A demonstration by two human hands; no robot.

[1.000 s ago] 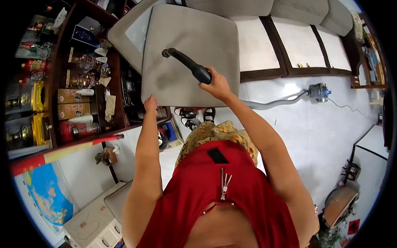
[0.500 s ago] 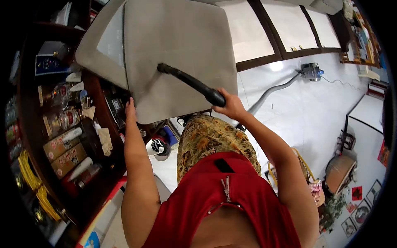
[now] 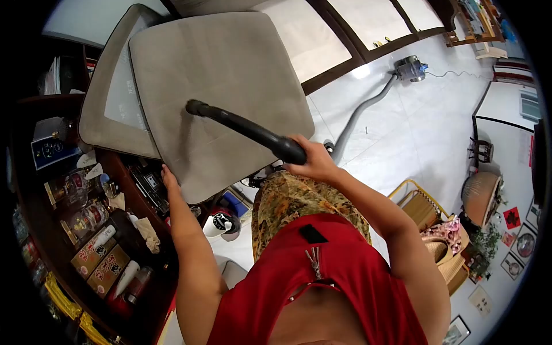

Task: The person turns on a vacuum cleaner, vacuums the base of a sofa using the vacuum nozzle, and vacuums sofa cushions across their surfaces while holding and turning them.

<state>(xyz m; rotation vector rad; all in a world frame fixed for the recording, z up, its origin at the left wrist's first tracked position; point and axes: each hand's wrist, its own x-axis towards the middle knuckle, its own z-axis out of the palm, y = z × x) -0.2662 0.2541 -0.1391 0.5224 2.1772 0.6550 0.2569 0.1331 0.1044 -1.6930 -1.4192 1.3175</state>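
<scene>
Head view: right hand (image 3: pixel 314 160) grips wand (image 3: pixel 244 129) over cushion (image 3: pixel 224 69), white floor (image 3: pixel 397 132) alongside; left hand (image 3: pixel 169 177), grip unclear.

On the left, a dark wooden shelf unit (image 3: pixel 119 167) is packed with a blue box (image 3: pixel 54 152), glass bottles (image 3: pixel 86 218), two brown printed boxes (image 3: pixel 109 270) set side by side and a crumpled beige cloth (image 3: pixel 148 234). Toward the top right, white panels (image 3: pixel 310 34) are framed in dark wood. The pale tiled floor (image 3: pixel 397 132) is partly covered by a yellow-framed chair (image 3: pixel 420 210), beside which a pink floral cloth (image 3: pixel 451 233) is seen. Farther right, a leafy plant (image 3: pixel 486 244) is displayed, and a red paper square (image 3: pixel 511 218) and framed pictures (image 3: pixel 525 241) are mounted on the wall.
</scene>
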